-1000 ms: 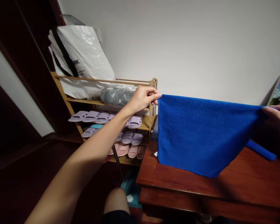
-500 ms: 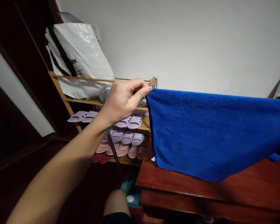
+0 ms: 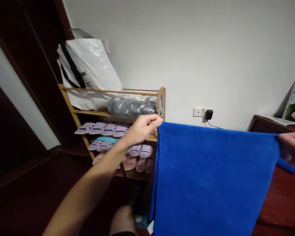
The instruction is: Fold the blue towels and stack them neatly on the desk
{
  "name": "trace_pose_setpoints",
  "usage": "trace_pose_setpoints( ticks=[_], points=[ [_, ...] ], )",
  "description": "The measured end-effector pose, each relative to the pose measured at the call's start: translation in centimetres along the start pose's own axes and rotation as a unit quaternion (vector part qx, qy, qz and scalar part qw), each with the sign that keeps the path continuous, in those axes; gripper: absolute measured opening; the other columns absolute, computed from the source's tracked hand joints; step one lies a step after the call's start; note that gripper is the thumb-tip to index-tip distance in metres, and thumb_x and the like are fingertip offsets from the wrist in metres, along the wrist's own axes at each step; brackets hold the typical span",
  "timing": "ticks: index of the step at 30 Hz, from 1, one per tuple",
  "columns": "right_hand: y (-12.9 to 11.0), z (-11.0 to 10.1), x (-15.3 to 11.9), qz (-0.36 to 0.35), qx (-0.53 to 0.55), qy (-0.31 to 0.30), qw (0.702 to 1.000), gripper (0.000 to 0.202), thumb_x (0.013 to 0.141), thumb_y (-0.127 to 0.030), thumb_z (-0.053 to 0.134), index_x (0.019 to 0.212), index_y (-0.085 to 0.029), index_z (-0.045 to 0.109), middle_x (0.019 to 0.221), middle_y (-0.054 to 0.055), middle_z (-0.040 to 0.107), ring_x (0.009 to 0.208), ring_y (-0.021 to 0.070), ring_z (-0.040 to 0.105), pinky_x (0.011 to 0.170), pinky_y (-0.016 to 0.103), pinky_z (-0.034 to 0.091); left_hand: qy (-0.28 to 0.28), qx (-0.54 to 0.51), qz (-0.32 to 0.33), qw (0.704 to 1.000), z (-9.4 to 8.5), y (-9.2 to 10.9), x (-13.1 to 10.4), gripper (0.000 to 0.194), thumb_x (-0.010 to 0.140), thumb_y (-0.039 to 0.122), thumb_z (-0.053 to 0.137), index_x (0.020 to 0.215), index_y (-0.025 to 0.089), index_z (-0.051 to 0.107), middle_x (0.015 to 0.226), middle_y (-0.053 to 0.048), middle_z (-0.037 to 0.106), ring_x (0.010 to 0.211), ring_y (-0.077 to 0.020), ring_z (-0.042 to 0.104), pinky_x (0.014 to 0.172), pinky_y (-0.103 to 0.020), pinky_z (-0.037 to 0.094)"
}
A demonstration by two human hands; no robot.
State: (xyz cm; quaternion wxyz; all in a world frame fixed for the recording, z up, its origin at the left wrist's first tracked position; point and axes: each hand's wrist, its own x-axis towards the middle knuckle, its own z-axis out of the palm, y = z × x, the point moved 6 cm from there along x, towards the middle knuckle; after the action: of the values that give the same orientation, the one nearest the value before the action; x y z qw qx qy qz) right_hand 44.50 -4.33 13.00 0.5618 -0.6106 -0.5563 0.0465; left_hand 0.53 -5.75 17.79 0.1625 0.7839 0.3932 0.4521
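A blue towel (image 3: 211, 177) hangs stretched between my two hands, its top edge nearly level and its lower part running past the bottom of the view. At the upper left corner my left hand (image 3: 144, 129) pinches it between thumb and fingers. My right hand (image 3: 293, 146), cut off by the right edge of the view, grips the upper right corner. Layers show along the towel's left side, where a small white tag (image 3: 150, 227) sticks out low down. Much of the wooden table (image 3: 277, 193) behind is hidden by the cloth.
A wooden shoe rack (image 3: 78, 113) against the wall carries lilac and pink slippers (image 3: 108, 129), a plastic-wrapped grey bundle (image 3: 135, 105) and a large white bag (image 3: 93, 65). A black plug (image 3: 208, 114) sits in a wall socket. Another blue cloth (image 3: 287, 165) lies on the table.
The towel has come down and now hangs longer and narrower. My left hand is lower, and my right hand has come into view at the right corner. The view has shifted slightly.
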Motion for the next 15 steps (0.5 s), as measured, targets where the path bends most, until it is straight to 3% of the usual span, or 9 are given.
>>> trace_pose_setpoints(
  ticks=[3,6,10,15],
  points=[
    [1.9,3.7,0.3,0.056,0.094,-0.119,0.987,0.044,0.065,-0.057,0.070,0.067,-0.014,0.065,0.045,0.000,0.046,0.041,0.0057,0.039,0.041,0.023,0.029,-0.009,0.023,-0.016,1.000,2.3,-4.6,0.7,0.037,0.087,0.046,0.046,0.062,0.019,0.045,0.058,0.004,0.040,0.053,-0.0107,0.037,0.051,-0.023,0.031],
    [4.3,8.1,0.8,0.096,0.132,-0.204,0.965,0.041,0.068,-0.054,0.067,0.066,-0.014,0.064,0.044,-0.002,0.045,0.041,0.0049,0.038,0.043,0.022,0.027,0.000,0.071,-0.055,0.996,4.6,-9.8,1.8,0.037,0.088,0.045,0.042,0.061,0.019,0.041,0.058,0.004,0.041,0.056,-0.0117,0.039,0.055,-0.023,0.031],
    [7.6,13.1,1.6,0.108,0.131,-0.238,0.956,0.044,0.066,-0.059,0.068,0.065,-0.015,0.062,0.043,-0.003,0.045,0.040,0.0060,0.037,0.042,0.022,0.026,0.011,0.102,-0.085,0.991,7.1,-15.6,3.2,0.033,0.087,0.038,0.041,0.060,0.019,0.041,0.058,0.004,0.042,0.060,-0.0132,0.042,0.059,-0.023,0.032],
    [11.1,18.0,2.4,0.108,0.112,-0.276,0.949,0.049,0.064,-0.064,0.066,0.063,-0.015,0.060,0.043,-0.003,0.046,0.038,0.0071,0.037,0.040,0.023,0.025,0.001,0.124,-0.127,0.984,9.6,-20.9,3.9,0.033,0.088,0.032,0.042,0.058,0.020,0.039,0.057,0.003,0.043,0.061,-0.0143,0.045,0.060,-0.024,0.033]
  ],
)
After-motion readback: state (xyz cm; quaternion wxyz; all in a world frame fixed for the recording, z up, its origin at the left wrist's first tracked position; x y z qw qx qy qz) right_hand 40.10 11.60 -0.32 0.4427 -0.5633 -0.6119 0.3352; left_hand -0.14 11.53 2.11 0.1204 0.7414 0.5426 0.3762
